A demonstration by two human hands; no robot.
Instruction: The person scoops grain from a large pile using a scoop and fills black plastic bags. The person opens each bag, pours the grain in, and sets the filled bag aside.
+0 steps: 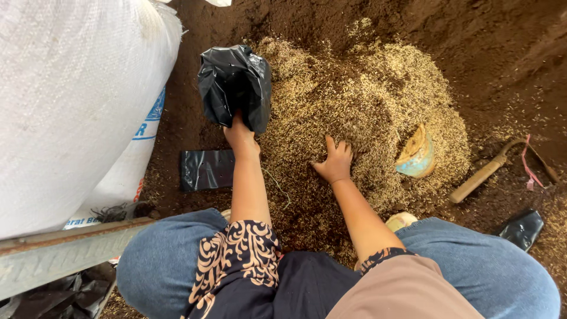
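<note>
My left hand [241, 136] grips the lower edge of a crumpled black plastic bag [235, 85], held up above the dark soil. My right hand [335, 160] lies with fingers spread in a heap of pale rice husks [378, 100] mixed with soil, its fingertips buried in the husks. A small worn bowl [417, 155], blue and yellowish, lies half sunk in the husks to the right of that hand. A flat black plastic bag [207, 169] lies on the ground left of my left forearm.
A large white woven sack [71, 100] fills the left side. A wooden-handled tool [490, 171] with a pink cord lies at right, near a small black bag [522, 229]. A grey bar [65, 251] crosses the lower left. My knees in blue jeans are at the bottom.
</note>
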